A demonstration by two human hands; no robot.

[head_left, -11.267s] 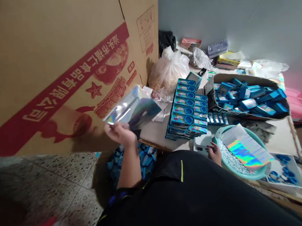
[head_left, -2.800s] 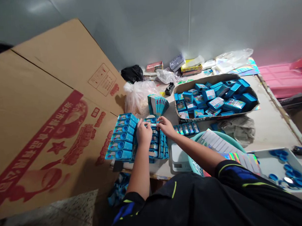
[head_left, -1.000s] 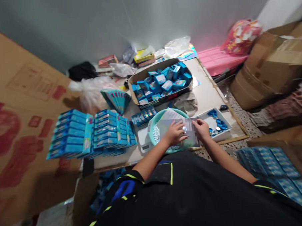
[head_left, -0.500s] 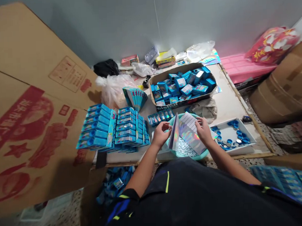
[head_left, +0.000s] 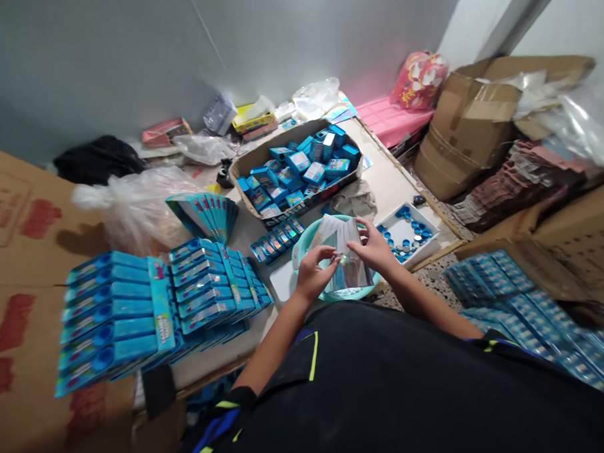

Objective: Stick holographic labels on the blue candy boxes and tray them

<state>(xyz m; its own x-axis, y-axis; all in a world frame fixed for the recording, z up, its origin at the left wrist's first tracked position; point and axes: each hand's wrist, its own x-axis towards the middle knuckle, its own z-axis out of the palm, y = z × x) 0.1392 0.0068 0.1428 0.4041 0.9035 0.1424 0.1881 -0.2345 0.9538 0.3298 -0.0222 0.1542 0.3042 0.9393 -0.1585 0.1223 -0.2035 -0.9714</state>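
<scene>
My left hand (head_left: 315, 274) has its thumb and fingers closed at the left side of a stack of shiny holographic cards (head_left: 344, 268). On the right side of that stack, my right hand (head_left: 376, 251) grips the edge, thumb across the front. The cards are slightly fanned at the top and tilted over a teal basin (head_left: 299, 248). Most of the basin's contents are hidden behind the cards and hands. A white shallow tray (head_left: 417, 249) of small blue round pieces lies just right of my right hand.
A cardboard box (head_left: 294, 213) full of small blue boxes stands behind the basin. Stacked blue packs (head_left: 130, 307) fill the table's left. A row of blue pieces (head_left: 277, 239) lies behind my left hand. Large cartons (head_left: 458, 136) and wrapped blue packs (head_left: 530, 310) stand at right.
The view has swung right. The cards, held apart in both hands earlier, are now together in one stack between them. My hands have come closer together.
</scene>
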